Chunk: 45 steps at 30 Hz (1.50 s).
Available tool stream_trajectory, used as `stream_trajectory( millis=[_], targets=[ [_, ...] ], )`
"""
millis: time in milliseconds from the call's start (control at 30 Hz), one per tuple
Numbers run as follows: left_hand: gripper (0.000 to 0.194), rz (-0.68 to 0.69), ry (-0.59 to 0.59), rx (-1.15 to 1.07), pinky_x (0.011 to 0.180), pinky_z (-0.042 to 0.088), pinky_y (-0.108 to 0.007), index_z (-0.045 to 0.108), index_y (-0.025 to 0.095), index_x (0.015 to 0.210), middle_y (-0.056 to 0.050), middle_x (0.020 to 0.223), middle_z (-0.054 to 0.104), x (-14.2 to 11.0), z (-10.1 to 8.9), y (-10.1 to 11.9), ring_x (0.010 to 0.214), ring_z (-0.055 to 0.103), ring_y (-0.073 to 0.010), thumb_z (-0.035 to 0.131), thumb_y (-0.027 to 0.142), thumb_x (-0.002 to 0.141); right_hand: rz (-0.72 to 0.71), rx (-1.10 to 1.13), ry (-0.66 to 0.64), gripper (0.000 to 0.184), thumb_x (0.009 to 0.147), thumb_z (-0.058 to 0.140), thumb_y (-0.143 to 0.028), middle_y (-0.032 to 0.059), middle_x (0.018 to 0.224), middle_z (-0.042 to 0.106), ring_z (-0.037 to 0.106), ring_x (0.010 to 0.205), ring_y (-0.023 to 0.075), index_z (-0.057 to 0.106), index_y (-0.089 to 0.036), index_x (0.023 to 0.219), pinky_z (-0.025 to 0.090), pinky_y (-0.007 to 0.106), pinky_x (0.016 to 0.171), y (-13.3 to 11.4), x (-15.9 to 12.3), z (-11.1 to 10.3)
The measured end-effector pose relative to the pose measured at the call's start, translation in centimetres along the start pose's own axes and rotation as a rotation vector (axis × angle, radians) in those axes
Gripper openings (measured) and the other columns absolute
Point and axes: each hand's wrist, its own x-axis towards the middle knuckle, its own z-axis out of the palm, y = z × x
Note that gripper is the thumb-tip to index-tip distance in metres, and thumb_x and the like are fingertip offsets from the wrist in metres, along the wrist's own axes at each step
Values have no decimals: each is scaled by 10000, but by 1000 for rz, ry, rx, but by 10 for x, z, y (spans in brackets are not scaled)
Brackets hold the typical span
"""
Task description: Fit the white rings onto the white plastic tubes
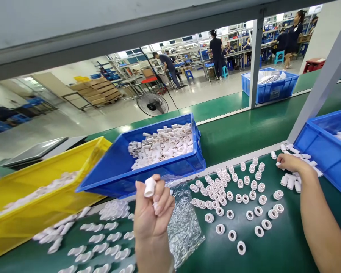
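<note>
My left hand (153,208) is raised over the green work surface, pinching a short white plastic sleeve (150,187) between thumb and forefinger. Another white bit shows under its curled fingers, too hidden to name. At the right, my right hand (290,162) reaches to a heap of white sleeves (291,180), its fingers closed around a small white piece that is mostly covered. Between the hands, many white ring-ended fittings (241,247) stand in loose rows. Beneath my left hand lies a clear plastic bag (184,223) of small shiny parts.
A blue bin (147,172) of white fittings stands behind my left hand, with a tilted yellow bin (45,189) beside it. Flat white pieces (96,238) lie at left. Another blue bin (324,151) borders the right. A metal post (318,72) rises nearby; people work farther back.
</note>
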Motion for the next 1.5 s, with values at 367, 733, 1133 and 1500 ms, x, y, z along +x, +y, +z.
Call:
stream_trajectory(
  millis=[367, 733, 1133, 1500],
  targets=[
    [336, -64, -145, 337, 356, 243, -115, 645, 177, 1094, 18, 677, 612, -23, 15, -32, 375, 380, 2, 716, 373, 831, -514, 864, 238, 377, 801, 693, -541, 56, 970, 734, 694, 860, 233, 671, -284, 1075, 576, 301, 753, -93, -119, -28],
    [402, 154, -228, 763, 455, 317, -186, 605, 153, 1002, 0, 700, 563, -52, 28, -53, 493, 398, -50, 651, 521, 846, -643, 1173, -440, 235, 863, 688, -402, 36, 857, 715, 677, 771, 154, 678, -218, 1008, 562, 215, 652, -179, -179, 10],
    [166, 517, -446, 1302, 581, 465, -209, 624, 182, 1047, -25, 772, 686, -51, 31, -44, 627, 611, -119, 603, 195, 883, -778, 797, -194, 251, 869, 660, -424, 13, 916, 736, 683, 769, 159, 714, -277, 1066, 573, 226, 711, -169, -195, 10],
    [181, 453, -509, 1412, 732, 548, -287, 626, 177, 1063, -86, 947, 726, -51, 34, -35, 852, 693, -200, 594, 189, 886, -850, 578, 136, 290, 888, 613, -482, 0, 1032, 738, 706, 825, 192, 688, -313, 1112, 600, 244, 711, -155, -193, 17]
  ],
)
